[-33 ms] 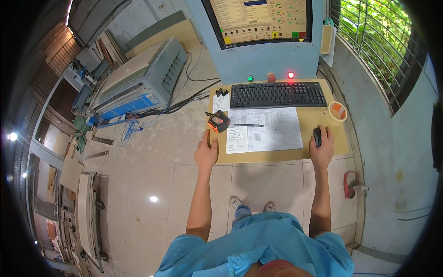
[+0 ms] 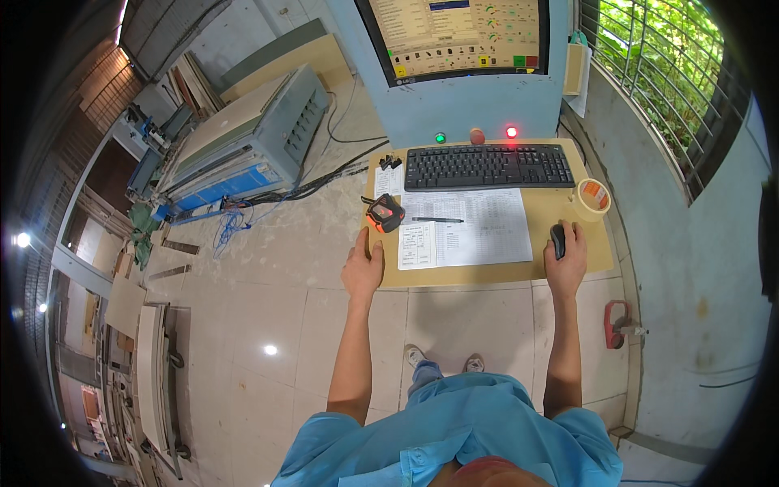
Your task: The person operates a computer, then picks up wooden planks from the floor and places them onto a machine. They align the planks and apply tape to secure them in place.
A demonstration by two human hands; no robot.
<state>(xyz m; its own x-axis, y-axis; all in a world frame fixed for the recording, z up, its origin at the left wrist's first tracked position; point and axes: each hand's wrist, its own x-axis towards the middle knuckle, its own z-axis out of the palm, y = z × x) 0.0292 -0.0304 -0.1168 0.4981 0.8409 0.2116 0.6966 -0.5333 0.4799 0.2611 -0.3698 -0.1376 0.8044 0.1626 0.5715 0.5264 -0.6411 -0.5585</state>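
Observation:
My right hand (image 2: 568, 264) rests over a black computer mouse (image 2: 558, 241) at the right side of the tan board (image 2: 479, 277). At the board's left edge lies my left hand (image 2: 362, 266), with thumb and fingers apart and nothing held. Just beyond its fingertips is a black and orange tape measure (image 2: 385, 213). Between my hands are printed sheets (image 2: 487, 235), with a black pen (image 2: 438, 220) lying across them. A black keyboard (image 2: 488, 166) sits behind the papers. Right of the keyboard stands a roll of tape (image 2: 591, 200).
Behind the board rises a blue cabinet (image 2: 414, 109) with a lit monitor (image 2: 462, 36), a green button and a glowing red light (image 2: 511, 131). A large grey machine (image 2: 243, 146) and cables occupy the left floor. A barred window (image 2: 657, 73) is at right.

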